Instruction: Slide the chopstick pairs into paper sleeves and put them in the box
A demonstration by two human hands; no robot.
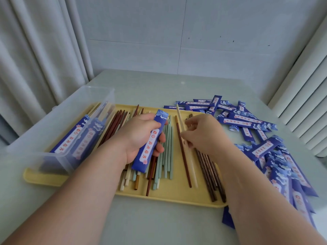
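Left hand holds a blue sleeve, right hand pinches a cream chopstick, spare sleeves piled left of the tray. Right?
No. In the head view the spare sleeves lie right of the tray. The left hand does hold a blue sleeve, the right hand a cream chopstick.

A flat yellow plastic tray [169, 198] lies on the pale green glossy tabletop [159, 85]. White pleated curtains [35, 50] hang at upper left, with a grey panelled wall [177, 32] behind. The white ribbed folds [304, 85] at right are perhaps another curtain.
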